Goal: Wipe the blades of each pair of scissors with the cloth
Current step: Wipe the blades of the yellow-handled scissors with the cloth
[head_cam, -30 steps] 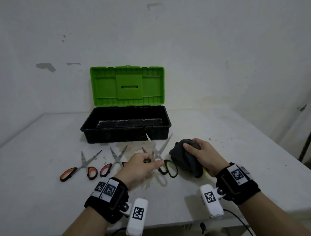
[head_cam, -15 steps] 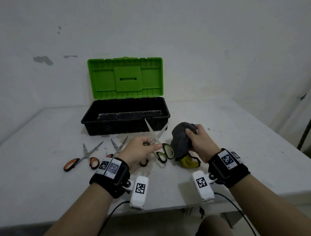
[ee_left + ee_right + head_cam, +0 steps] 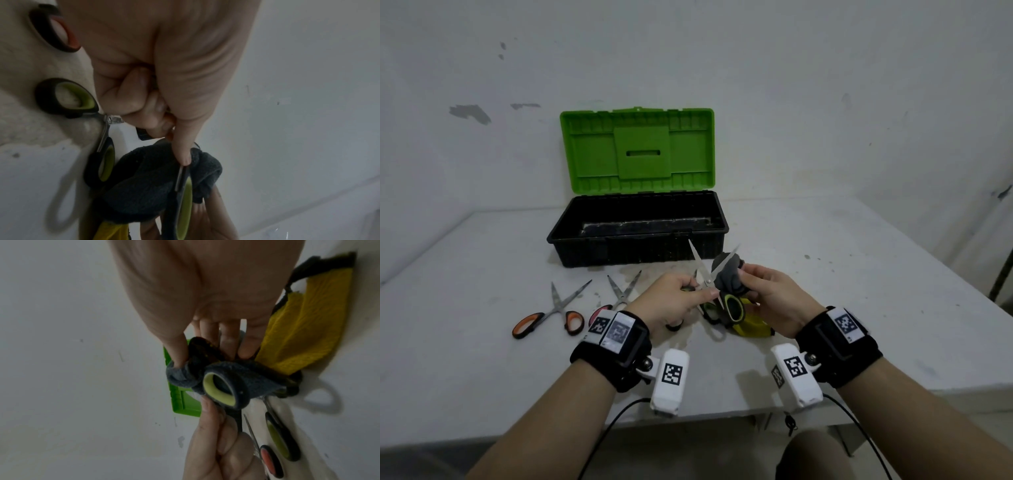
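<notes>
Left hand grips green-handled scissors mid-frame, blades spread; right hand pinches grey cloth onto the right blade, mostly hidden. Only the right wrist view shows the cloth's yellow side; orange scissors lie lower left.

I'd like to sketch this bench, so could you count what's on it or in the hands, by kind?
Scissors: 4 (orange pair, red pair, green pair in hand, green pair on table)
Cloth: 1
Toolbox: 1
Total: 6
</notes>
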A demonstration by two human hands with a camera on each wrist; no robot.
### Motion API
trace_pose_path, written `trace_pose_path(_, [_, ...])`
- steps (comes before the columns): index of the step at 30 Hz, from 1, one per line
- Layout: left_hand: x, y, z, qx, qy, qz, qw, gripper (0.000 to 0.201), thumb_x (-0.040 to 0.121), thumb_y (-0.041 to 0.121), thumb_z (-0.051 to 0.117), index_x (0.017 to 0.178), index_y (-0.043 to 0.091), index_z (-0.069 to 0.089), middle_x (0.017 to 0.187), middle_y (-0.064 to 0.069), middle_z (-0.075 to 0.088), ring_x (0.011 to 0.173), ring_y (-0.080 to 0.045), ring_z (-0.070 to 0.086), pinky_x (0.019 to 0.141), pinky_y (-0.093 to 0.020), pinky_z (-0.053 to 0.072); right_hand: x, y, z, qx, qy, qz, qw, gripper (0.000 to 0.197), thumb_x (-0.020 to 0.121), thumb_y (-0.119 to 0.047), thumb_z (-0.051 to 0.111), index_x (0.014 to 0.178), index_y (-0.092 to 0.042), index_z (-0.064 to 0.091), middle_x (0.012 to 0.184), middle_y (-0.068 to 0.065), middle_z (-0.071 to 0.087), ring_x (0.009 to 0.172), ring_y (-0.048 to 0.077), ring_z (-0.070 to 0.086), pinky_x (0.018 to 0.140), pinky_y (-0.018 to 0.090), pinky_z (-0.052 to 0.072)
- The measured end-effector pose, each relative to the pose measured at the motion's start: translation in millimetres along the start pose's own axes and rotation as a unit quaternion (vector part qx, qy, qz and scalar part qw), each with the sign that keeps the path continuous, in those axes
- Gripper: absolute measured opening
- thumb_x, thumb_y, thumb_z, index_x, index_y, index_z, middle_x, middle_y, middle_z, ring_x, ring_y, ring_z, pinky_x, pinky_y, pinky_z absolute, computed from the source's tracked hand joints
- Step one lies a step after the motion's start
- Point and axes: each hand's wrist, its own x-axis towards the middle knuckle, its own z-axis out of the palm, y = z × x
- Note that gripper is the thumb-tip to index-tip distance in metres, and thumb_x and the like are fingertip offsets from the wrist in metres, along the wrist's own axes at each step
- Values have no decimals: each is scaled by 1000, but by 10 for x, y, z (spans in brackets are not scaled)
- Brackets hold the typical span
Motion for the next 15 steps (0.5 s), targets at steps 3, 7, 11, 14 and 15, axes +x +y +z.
trace_pose_path(3, [3, 17, 19, 1, -15, 0, 1000, 25, 88, 32, 77, 80, 16, 60, 47, 12, 45, 40, -6, 32, 40, -21, 24, 18, 17, -1, 19, -16, 7, 1000, 32, 90, -21, 62, 117, -5, 62, 102, 13, 69, 82, 18, 66, 72, 30, 56])
trace_pose_path(7, [16, 19, 31, 25, -22, 6, 999, 28, 88, 33, 78, 75, 19, 57, 45, 15, 44, 37, -3, 34, 39, -19, 26, 47, 68, 26, 50, -15, 18, 998, 28, 86, -22, 67, 109, -8, 62, 96, 14, 70, 83, 23, 66, 78, 35, 57])
trace_pose_path(11, [48, 12, 43, 54, -19, 21, 998, 32, 85, 34, 80, 69, 21, 55, 54, 9, 44, 41, -7, 35, 41, -22, 26, 73, 84, 68, -15, 20, 7, 1000, 29, 90, -25, 67, 107, -2, 69, 92, 16, 72, 79, 23, 68, 72, 33, 55])
trace_pose_path(14, [52, -7, 64, 71, -19, 29, 997, 32, 85, 35, 80, 72, 19, 56, 60, 5, 45, 44, -9, 37, 43, -23, 27, 94, 91, 99, -54, 41, -16, 998, 26, 90, -26, 66, 104, -4, 71, 94, 17, 72, 81, 25, 68, 76, 36, 54])
trace_pose_path(15, [54, -13, 68, 68, -16, 28, 997, 31, 84, 35, 80, 72, 19, 56, 62, 3, 47, 46, -10, 37, 43, -23, 27, 94, 89, 102, -60, 45, -22, 997, 25, 91, -27, 64, 102, -6, 72, 92, 15, 73, 80, 23, 68, 75, 35, 54])
